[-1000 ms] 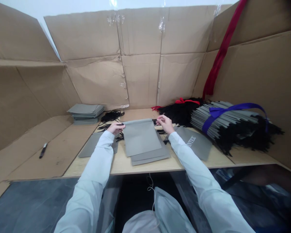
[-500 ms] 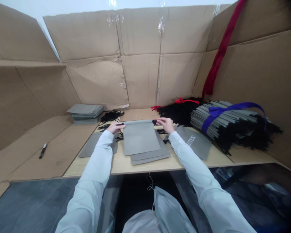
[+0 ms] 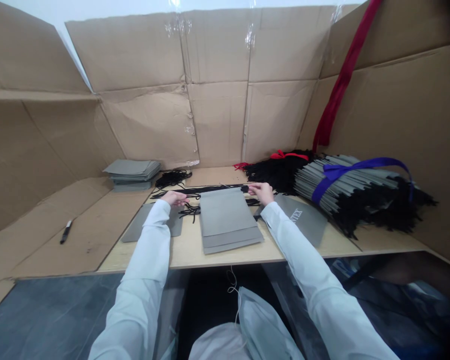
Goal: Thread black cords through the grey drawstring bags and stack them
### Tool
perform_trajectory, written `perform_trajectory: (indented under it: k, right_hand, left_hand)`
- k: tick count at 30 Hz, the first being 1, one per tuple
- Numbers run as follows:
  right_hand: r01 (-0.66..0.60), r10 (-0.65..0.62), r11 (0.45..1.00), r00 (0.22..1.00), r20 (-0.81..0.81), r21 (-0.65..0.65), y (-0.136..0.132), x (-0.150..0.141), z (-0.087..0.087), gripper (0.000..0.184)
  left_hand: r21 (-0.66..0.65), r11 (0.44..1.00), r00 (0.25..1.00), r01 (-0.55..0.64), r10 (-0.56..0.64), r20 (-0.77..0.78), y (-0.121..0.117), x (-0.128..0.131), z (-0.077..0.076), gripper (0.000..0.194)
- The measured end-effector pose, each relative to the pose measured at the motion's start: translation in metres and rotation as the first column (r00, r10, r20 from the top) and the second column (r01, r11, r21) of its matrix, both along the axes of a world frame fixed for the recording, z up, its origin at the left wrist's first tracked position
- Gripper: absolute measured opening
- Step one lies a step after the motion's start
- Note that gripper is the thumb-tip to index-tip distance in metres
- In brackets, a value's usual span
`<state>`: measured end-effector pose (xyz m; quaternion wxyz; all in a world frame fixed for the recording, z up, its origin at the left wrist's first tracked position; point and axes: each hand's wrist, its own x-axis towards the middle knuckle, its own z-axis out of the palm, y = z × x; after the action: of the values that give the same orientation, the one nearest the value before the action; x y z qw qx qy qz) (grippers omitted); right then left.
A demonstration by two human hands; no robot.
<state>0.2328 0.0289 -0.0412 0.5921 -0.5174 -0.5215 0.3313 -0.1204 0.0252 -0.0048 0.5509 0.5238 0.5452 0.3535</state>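
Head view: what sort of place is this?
Probably a small hand-finishing workbench for fabric pouches: there is a stack of grey pouches, a bundle tied with blue ribbon, and cardboard sheets walling in the bench.

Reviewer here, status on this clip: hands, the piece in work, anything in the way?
Left hand on black cord, right hand at its far end. Cord lies along top edge of grey fabric pouch. Loose black cords beside pouch, near left hand.
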Motion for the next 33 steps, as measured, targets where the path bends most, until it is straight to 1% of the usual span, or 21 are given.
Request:
perform_trajectory:
  k: [3, 6, 9, 11, 14, 17, 19, 22, 26, 28, 31, 33]
  right_hand:
    - [-0.015, 0.015, 1.0, 1.0, -0.027, 0.003, 0.002, 0.001, -0.003, 0.009]
    - [-0.015, 0.015, 1.0, 0.999, -0.042, -0.002, 0.003, 0.001, -0.004, 0.01]
    - [-0.012, 0.012, 1.0, 0.999, -0.04, -0.008, 0.002, 0.001, -0.004, 0.009]
    - [-0.01, 0.01, 1.0, 0.999, -0.038, -0.012, 0.001, 0.001, -0.003, 0.008]
    - [-0.001, 0.001, 1.0, 1.0, -0.028, -0.016, -0.001, 0.001, -0.003, 0.008]
    - [0.005, -0.006, 1.0, 1.0, -0.026, -0.019, -0.001, 0.001, -0.003, 0.007]
    - [0.0, -0.001, 1.0, 0.999, -0.046, -0.027, -0.001, 0.001, -0.002, 0.007]
    - [-0.012, 0.008, 0.999, 0.995, -0.099, -0.043, -0.002, 0.0, -0.002, 0.006]
    - [-0.021, 0.01, 0.997, 0.986, -0.169, -0.068, -0.002, -0.001, -0.002, 0.006]
    - [-0.024, 0.01, 0.997, 0.983, -0.184, -0.072, -0.001, -0.001, -0.003, 0.006]
    - [-0.022, 0.009, 0.997, 0.984, -0.178, -0.069, -0.001, 0.0, -0.004, 0.007]
    - [-0.016, 0.005, 0.998, 0.985, -0.173, -0.067, -0.001, 0.001, -0.004, 0.006]
  left_hand:
    - [-0.105, 0.994, 0.993, -0.024, 0.036, 0.111, -0.004, 0.003, 0.003, 0.019]
    - [-0.164, 0.983, 0.984, -0.084, 0.109, 0.144, -0.007, 0.004, 0.005, 0.017]
    - [-0.171, 0.971, 0.97, -0.168, 0.193, 0.148, -0.01, 0.003, 0.005, 0.018]
    - [-0.166, 0.965, 0.963, -0.205, 0.229, 0.14, -0.012, 0.003, 0.005, 0.017]
    - [-0.18, 0.956, 0.956, -0.23, 0.257, 0.144, -0.012, 0.003, 0.003, 0.011]
    - [-0.208, 0.953, 0.95, -0.219, 0.257, 0.179, -0.009, 0.003, 0.001, 0.01]
    - [-0.208, 0.955, 0.949, -0.213, 0.253, 0.186, -0.006, 0.002, 0.0, 0.011]
    - [-0.179, 0.954, 0.949, -0.239, 0.269, 0.163, -0.004, 0.002, -0.004, 0.012]
    - [-0.113, 0.94, 0.942, -0.322, 0.33, 0.057, -0.002, 0.003, -0.01, 0.012]
    - [-0.099, 0.932, 0.935, -0.348, 0.352, 0.029, -0.001, 0.003, -0.012, 0.015]
    - [-0.1, 0.933, 0.935, -0.347, 0.352, 0.042, -0.002, 0.003, -0.012, 0.016]
    - [-0.108, 0.934, 0.933, -0.341, 0.35, 0.079, -0.003, 0.002, -0.01, 0.014]
